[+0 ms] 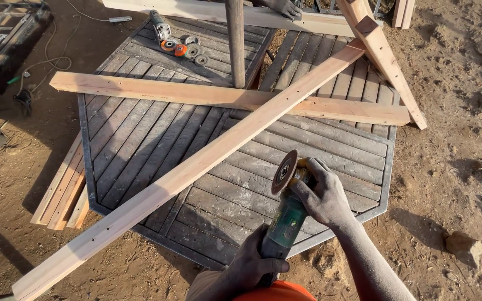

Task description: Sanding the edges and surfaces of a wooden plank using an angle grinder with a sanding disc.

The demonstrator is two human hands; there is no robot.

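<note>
Both hands are on a green-bodied angle grinder (pixel 287 218) at about 5 o'clock over the octagonal slatted table (pixel 140 139). The left hand (pixel 252 265) has its grip wrapped tight round the rear of the tool's barrel, and the right hand (pixel 323 195) has its grip closed over the head just behind the disc (pixel 284 171), which stands on edge, brown and round, just beside a long pale timber (pixel 196 167). That timber lies diagonally across the table from 8 o'clock to 1 o'clock. The grinder looks dense and rigid for its size, likely nose-heavy, so a two-handed hold at barrel and head suits it; the disc is thin and probably brittle, best kept free of fingers. The timber seems stiff, squared and rough-sawn, with small holes along one face. A second timber (pixel 224 97) crosses under it from 10 o'clock to 3 o'clock. At 12 o'clock stands a grey pole (pixel 235 44), with spare discs (pixel 188 50) and another small grinder (pixel 160 27) beside it. Further planks (pixel 62 195) lean at 9 o'clock on sandy ground (pixel 453 167). Another person's hand (pixel 285 8) rests on a board at the top.
</note>
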